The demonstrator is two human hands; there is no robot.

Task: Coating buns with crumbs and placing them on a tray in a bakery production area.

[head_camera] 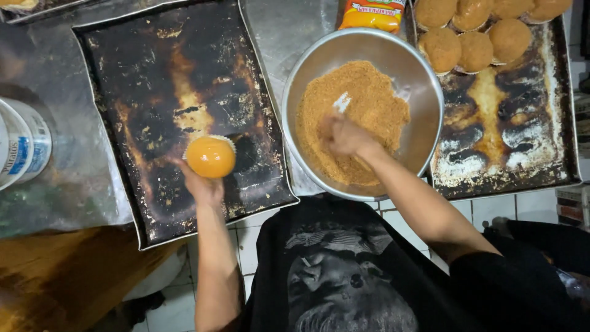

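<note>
From the head view, the person's left hand point(203, 187) holds a small round cake point(210, 157) with an orange glazed top in a white paper cup; the fingers are closed under the cup and the cake sits just above a large blackened baking tray point(153, 74), near its lower right part. That tray carries nothing else, only burnt-on residue and pale scorch marks. The right hand point(344, 136) is down inside a round steel bowl point(424, 92), which lies between the two trays on the metal-covered counter point(283, 31). The bowl holds a heap of fine brown crumbs point(362, 92) filling most of its bottom. The hand is blurred, with something pale at its fingertips, and I cannot tell whether the fingers are closed on it or spread. A second scorched tray point(504, 141) lies to the right, touching the bowl's edge; its upper part holds several round cakes already coated in brown crumb point(476, 49), set close together in two rows. An orange packet point(372, 13) lies above the bowl. A white tub point(21, 144) with a blue label stands at the left edge.
</note>
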